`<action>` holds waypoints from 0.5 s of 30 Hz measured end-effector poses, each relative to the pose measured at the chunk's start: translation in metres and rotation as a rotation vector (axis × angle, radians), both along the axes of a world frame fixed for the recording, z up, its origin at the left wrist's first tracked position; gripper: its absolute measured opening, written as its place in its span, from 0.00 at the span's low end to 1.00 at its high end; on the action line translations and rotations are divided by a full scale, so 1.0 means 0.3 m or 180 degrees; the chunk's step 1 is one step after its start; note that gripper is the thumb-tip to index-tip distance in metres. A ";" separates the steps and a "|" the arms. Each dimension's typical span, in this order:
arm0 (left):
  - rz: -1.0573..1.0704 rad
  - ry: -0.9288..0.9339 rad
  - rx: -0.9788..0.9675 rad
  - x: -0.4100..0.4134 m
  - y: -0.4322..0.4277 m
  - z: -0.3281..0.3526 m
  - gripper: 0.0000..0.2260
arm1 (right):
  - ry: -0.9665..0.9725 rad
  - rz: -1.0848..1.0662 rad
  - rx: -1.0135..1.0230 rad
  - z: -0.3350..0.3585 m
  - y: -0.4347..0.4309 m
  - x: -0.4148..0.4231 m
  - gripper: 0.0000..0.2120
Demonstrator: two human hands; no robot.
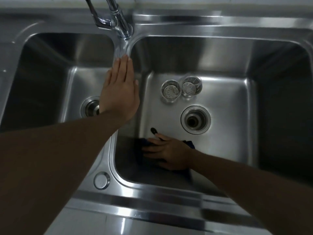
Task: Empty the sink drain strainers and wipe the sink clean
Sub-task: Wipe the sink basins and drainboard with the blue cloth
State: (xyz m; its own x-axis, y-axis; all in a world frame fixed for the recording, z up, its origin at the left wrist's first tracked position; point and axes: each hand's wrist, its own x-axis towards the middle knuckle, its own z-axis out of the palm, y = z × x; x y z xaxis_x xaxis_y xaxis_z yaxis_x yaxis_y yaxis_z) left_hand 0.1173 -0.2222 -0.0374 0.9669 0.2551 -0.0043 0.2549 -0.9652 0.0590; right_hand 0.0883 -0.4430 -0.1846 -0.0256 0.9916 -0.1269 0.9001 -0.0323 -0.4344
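the sink [220,53] looks mid-wipe. the right hand [169,155] lies flat, fingers spread and fairly straight, and presses a dark blue cloth [189,144] onto the right basin floor where it meets the near wall. it grips nothing; the palm pins the cloth.

just beyond its fingertips sits a small black object [153,130] that i cannot identify. farther out, apart from the hand, the open drain [194,120] has no basket in it. past that, the left strainer [171,91] and right strainer [192,86] stand side by side on the basin floor, touching or nearly so. both look empty, though the detail is too fine to be sure.

the left hand [119,92] rests flat, fingers straight and together, on the divider [110,146] between the basins, seemingly as a brace. beyond its fingertips rises the faucet [118,19], and to its left lies the left basin drain [91,107].

to wipe well, i would spread the palm's weight evenly so the cloth does not bunch. i would work the shadowed near corner first, then sweep outward toward the drain. the strainers and the black object are better lifted aside than wiped round. polished steel may be slippery, so a planted bracing hand helps.
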 end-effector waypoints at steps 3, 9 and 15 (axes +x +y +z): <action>-0.0014 -0.0031 0.0005 -0.001 0.002 -0.005 0.26 | -0.0121 0.0201 -0.0101 -0.004 -0.102 0.083 0.24; -0.0012 -0.0064 0.0002 -0.001 0.007 -0.014 0.26 | -0.0412 -0.1902 -0.0040 0.027 -0.060 0.138 0.25; 0.0001 -0.0112 0.0032 0.000 0.007 -0.022 0.26 | 0.0001 -0.0369 -0.0063 0.029 0.016 -0.004 0.27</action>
State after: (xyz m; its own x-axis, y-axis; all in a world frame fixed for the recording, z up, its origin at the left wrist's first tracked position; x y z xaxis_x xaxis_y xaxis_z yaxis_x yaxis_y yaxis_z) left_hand 0.1174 -0.2201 -0.0440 0.9663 0.2552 0.0324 0.2531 -0.9657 0.0583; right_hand 0.0870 -0.4381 -0.1759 0.0891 0.9852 -0.1466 0.8897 -0.1449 -0.4330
